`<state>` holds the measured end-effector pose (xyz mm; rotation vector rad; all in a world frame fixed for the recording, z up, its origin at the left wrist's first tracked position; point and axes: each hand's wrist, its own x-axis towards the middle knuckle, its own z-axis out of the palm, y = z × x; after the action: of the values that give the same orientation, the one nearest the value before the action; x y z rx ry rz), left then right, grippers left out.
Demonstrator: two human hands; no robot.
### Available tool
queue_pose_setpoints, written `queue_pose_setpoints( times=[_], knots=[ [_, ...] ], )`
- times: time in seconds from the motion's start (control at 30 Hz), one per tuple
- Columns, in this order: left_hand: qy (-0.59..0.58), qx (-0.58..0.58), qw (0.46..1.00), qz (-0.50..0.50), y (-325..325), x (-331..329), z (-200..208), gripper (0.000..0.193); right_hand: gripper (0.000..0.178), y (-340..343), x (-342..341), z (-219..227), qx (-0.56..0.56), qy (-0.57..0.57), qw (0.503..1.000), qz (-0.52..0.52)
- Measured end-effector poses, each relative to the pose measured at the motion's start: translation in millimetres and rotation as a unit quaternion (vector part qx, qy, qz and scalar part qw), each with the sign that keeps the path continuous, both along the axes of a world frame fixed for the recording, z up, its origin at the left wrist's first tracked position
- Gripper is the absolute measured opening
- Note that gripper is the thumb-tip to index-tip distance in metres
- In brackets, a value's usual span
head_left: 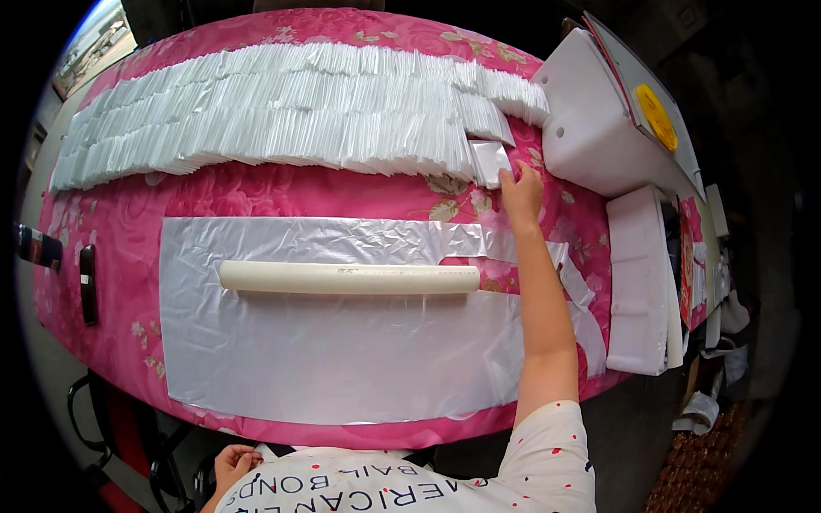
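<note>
My right arm reaches to the far right of the table, where my right hand [523,195] pinches the near edge of a small folded white plastic bag [489,161]. That bag lies at the right end of long, tightly packed rows of similar folded white bags [282,111]. Spread flat in front of me is a large white plastic bag [342,359], its handle strips toward the right. Across it lies a white plastic pipe [351,279], untouched. Low at the left, beside my shirt, my left hand [234,466] has curled fingers; a bit of white shows next to them, too small to name.
A pink flowered cloth [231,190] covers the table. White foam boxes [590,120] stand at the right, one bearing a yellow round lid [656,117]. A dark long object [88,285] and a dark bottle or can [39,246] lie at the left edge.
</note>
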<state>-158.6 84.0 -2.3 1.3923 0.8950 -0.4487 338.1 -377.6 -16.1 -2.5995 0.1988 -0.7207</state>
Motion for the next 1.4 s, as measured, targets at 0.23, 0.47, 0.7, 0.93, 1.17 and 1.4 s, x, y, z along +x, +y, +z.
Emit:
queue_pose_setpoints(
  times=[0.23,0.47,0.7,0.93,1.17,1.4],
  knots=[
    [-0.181,0.138,0.952,-0.204,-23.6,65.0,21.3,0.012,0.034,44.7,-117.0,35.2,0.052,0.024,0.957,0.284],
    [-0.391,0.263,0.763,-0.441,-91.0,159.5,36.9,0.038,0.05,61.4,-212.1,40.7,-0.07,0.094,0.934,0.337],
    [-0.445,0.419,0.629,-0.481,-161.4,200.6,19.7,0.066,0.058,73.2,-320.4,26.1,0.008,0.204,0.883,0.422],
    [-0.48,0.384,0.577,-0.538,-190.6,193.7,15.2,0.064,0.057,-36.3,-298.3,20.2,-0.127,0.218,0.927,0.277],
    [-0.498,0.317,0.512,-0.624,-226.6,182.7,23.6,0.074,0.047,-170.9,-278.9,0.3,-0.138,0.166,0.974,0.072],
    [-0.501,0.308,0.556,-0.588,-228.2,173.3,14.3,0.082,0.029,-187.0,-280.9,0.9,-0.105,0.048,0.993,-0.005]
  ],
)
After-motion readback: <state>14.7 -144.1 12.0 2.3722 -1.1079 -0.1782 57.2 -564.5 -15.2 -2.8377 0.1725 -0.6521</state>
